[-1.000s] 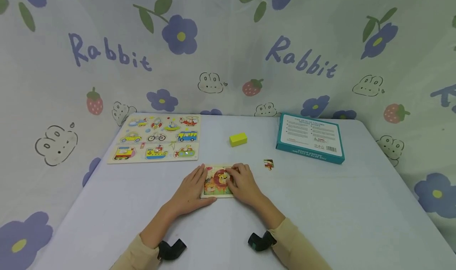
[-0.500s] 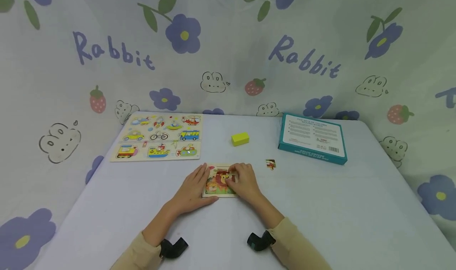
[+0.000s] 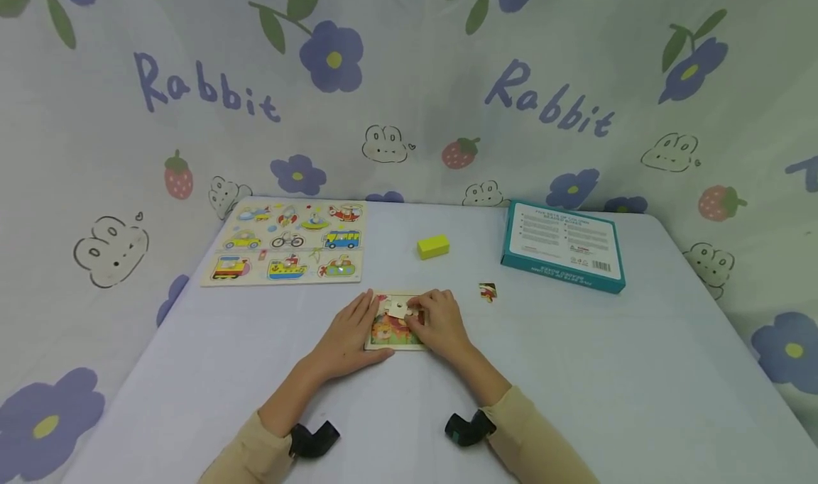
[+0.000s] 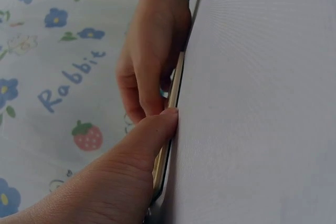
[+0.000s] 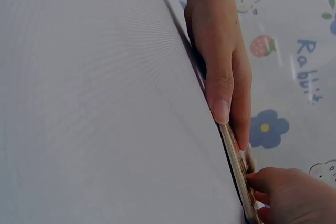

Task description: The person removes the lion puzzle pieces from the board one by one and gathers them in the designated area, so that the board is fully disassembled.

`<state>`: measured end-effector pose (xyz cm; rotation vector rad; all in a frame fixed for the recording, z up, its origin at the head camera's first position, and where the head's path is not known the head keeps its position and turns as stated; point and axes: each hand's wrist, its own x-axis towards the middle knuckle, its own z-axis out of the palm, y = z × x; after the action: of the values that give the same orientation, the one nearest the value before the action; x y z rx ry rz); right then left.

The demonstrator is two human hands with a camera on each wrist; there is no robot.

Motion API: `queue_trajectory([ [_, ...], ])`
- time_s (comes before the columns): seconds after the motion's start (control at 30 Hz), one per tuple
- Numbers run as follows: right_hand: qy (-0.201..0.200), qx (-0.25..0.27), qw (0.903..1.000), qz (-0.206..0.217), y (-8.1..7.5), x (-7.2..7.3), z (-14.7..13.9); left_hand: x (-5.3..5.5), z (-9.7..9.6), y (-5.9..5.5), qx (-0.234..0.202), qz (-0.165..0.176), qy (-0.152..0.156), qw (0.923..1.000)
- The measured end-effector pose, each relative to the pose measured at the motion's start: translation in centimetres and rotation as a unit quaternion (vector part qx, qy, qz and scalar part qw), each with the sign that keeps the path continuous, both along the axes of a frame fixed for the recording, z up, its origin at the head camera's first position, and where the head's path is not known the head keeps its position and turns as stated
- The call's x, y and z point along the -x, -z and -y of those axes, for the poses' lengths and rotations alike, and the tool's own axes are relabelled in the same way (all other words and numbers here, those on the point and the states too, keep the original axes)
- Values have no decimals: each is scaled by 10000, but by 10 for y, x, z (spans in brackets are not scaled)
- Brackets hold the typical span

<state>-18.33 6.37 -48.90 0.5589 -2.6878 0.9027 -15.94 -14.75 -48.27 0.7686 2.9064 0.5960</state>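
Note:
In the head view a small square jigsaw puzzle [image 3: 394, 334] with a lion picture lies on the table between both hands. My left hand [image 3: 348, 335] rests along its left side, fingers fairly straight and the thumb at the front edge. My right hand [image 3: 442, 326] is over the right part, thumb and forefinger together. They pinch a puzzle piece [image 5: 249, 161], seen edge-on and raised from the board in the right wrist view. A pale, jigsaw-shaped patch [image 3: 397, 308] with a dark spot shows beside the fingertips; whether it is bare board or the piece's back, I cannot tell.
A loose puzzle piece [image 3: 488, 292] lies to the right of the hands. Behind are a yellow block [image 3: 433, 247], a teal box [image 3: 562, 246] and a vehicle picture board [image 3: 284, 245]. A printed cloth [image 3: 409, 79] hangs behind the white table.
The right fingers have tipped a piece up out of the lion picture, and a pale patch now shows where the lion's head was. The left hand stays in place; the view shifts slightly.

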Motion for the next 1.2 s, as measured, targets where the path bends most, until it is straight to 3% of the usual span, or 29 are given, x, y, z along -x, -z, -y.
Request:
queue_trajectory([
  [0.43, -18, -177, 9994, -299, 0, 1, 3, 3, 1, -4, 97, 11, 42, 9999],
  [0.7, 195, -469, 9975, -498, 5, -1, 14, 1, 0, -2, 172, 5, 48, 9998],
  [1.0, 102, -450, 9960, -761, 3, -2, 17, -1, -2, -1, 138, 15, -14, 9999],
  [1.2, 86, -175, 9962, -846, 2, -2, 14, -1, -2, -2, 192, -90, 20, 9998],
])
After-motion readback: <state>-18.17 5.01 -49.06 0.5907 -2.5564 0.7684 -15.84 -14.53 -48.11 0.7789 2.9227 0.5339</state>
